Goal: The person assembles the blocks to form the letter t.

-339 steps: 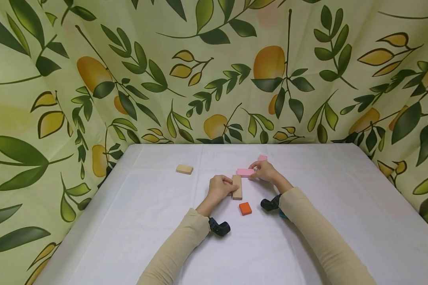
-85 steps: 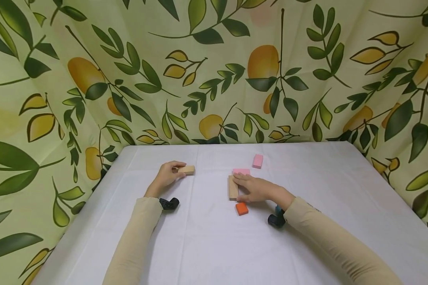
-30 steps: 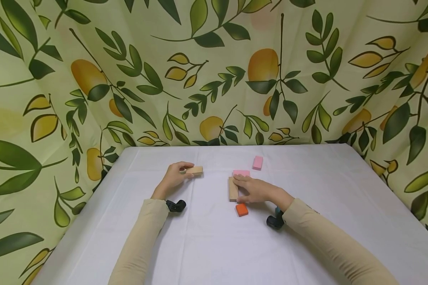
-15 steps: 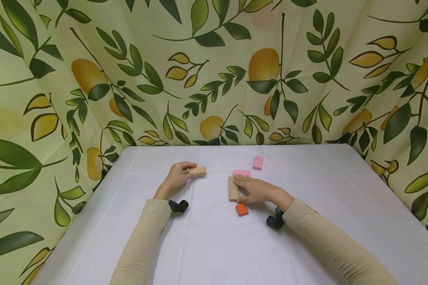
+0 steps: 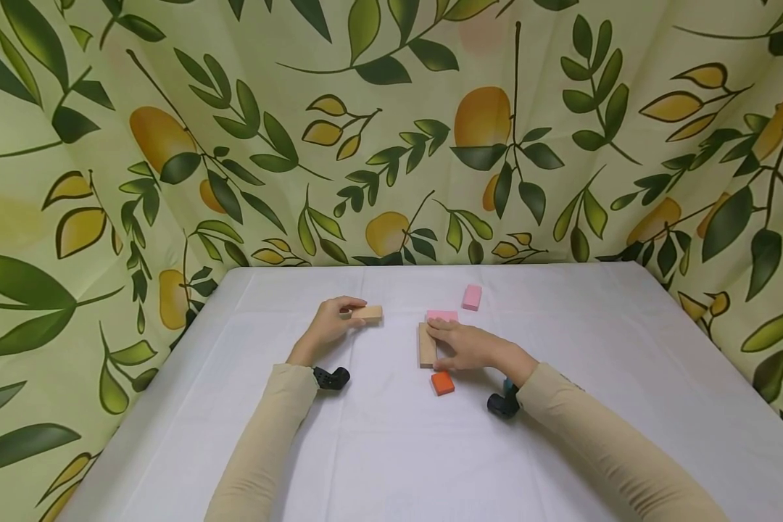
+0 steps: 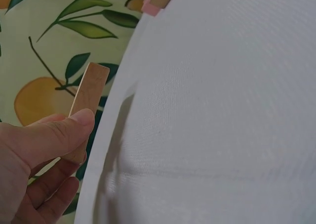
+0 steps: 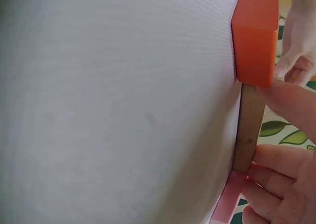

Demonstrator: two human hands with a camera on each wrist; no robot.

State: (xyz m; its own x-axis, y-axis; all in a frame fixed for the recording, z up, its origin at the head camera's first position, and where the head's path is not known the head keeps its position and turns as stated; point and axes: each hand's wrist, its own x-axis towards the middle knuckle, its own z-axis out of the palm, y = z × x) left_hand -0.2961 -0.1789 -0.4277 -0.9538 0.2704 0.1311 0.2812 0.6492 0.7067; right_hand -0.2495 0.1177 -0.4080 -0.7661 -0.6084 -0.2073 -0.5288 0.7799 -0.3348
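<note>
My left hand pinches a light wooden block between thumb and fingers, the block's free end pointing right. In the left wrist view the wooden block casts a shadow on the cloth. My right hand rests against a second wooden block, which lies lengthwise away from me. Its fingers lie over that block's far end, beside a pink block set crosswise there. The thumb is low, close to an orange block at the near end.
A separate pink block lies farther back to the right. White cloth covers the table, and a leaf-patterned curtain hangs along its back and sides. A black wrist camera sits under the left wrist.
My left hand took hold of the wooden block on the left and keeps moving slowly right with it. The right hand left the pink block earlier and now stays still on the other wooden block.
</note>
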